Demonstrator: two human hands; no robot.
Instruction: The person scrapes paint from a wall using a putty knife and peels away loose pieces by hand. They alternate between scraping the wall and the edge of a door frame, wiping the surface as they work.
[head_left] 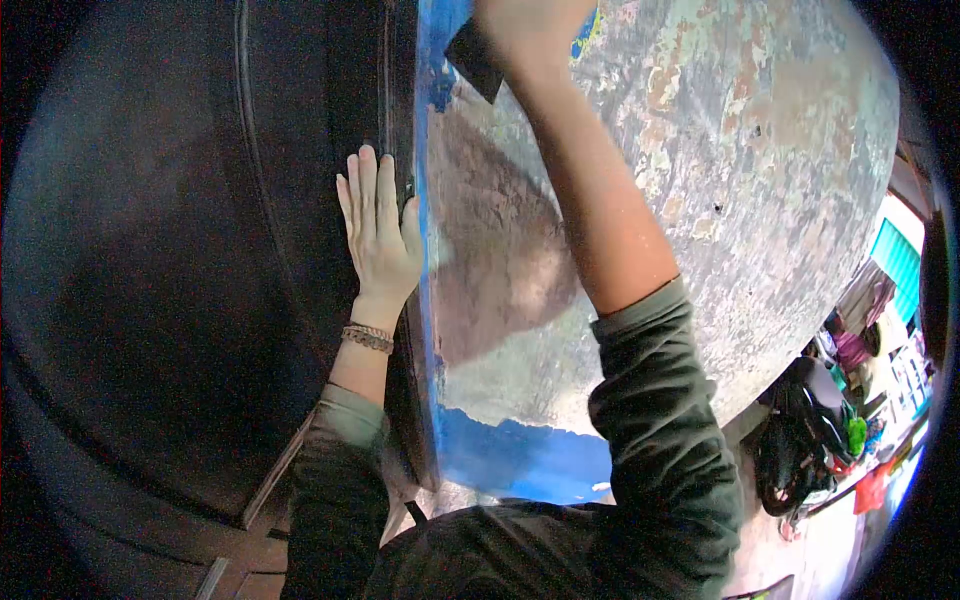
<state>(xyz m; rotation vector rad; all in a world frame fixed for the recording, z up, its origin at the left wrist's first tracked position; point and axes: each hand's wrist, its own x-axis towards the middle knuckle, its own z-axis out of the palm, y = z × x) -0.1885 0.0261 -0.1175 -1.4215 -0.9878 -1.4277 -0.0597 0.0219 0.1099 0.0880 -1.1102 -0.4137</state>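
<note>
My left hand [380,225] lies flat with its fingers stretched out on the dark surface [200,200], beside the blue edge of a large scraped panel [500,330]. A bracelet is round that wrist. At the top of the view my right hand [530,30] is closed on a dark, flat block [474,58] over the panel near its blue edge; the hand is partly cut off by the frame. The panel shows mottled grey, green and brown patches, with blue paint [525,458] along its lower end.
A dark motorcycle [800,430] stands at the lower right, with a green item and a red item [872,490] near it. Farther up on the right are cloths and a teal sheet [896,268]. A raised dark rim runs left of the panel.
</note>
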